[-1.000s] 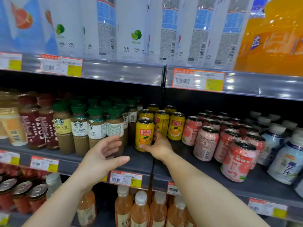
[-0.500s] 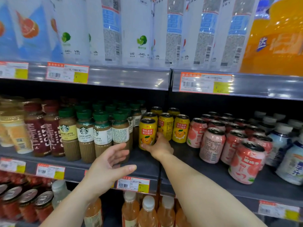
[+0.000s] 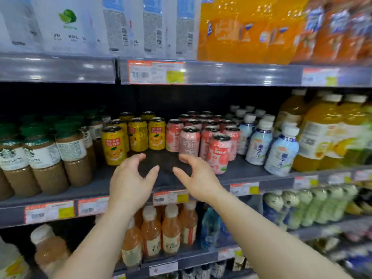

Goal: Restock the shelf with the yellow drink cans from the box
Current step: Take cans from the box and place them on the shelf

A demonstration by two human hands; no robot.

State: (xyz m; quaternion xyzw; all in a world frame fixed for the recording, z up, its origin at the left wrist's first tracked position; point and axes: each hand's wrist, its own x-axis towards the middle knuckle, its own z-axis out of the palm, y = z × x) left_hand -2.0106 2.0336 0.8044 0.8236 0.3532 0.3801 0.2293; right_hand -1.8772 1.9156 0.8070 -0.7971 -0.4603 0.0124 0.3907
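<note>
— Yellow cans (image 3: 138, 135)?
— Several upright on the shelf (image 3: 251, 174), left of pink cans (image 3: 218, 154). Bare gap in front; no box visible.
— Hands?
— Left hand (image 3: 130, 182), right hand (image 3: 198, 178): fingers apart, loosely curved, holding nothing. More probably left.

We are looking at a dark grey shelf (image 3: 165, 178) that is carrying rows of upright drinks. From left to right it is holding green-capped latte bottles (image 3: 41, 164), yellow drink cans (image 3: 113, 146), pink cans (image 3: 218, 154), white-capped pale blue bottles (image 3: 280, 152) and large orange juice bottles (image 3: 320, 133). A bare patch is showing in front of the yellow drink cans.
</note>
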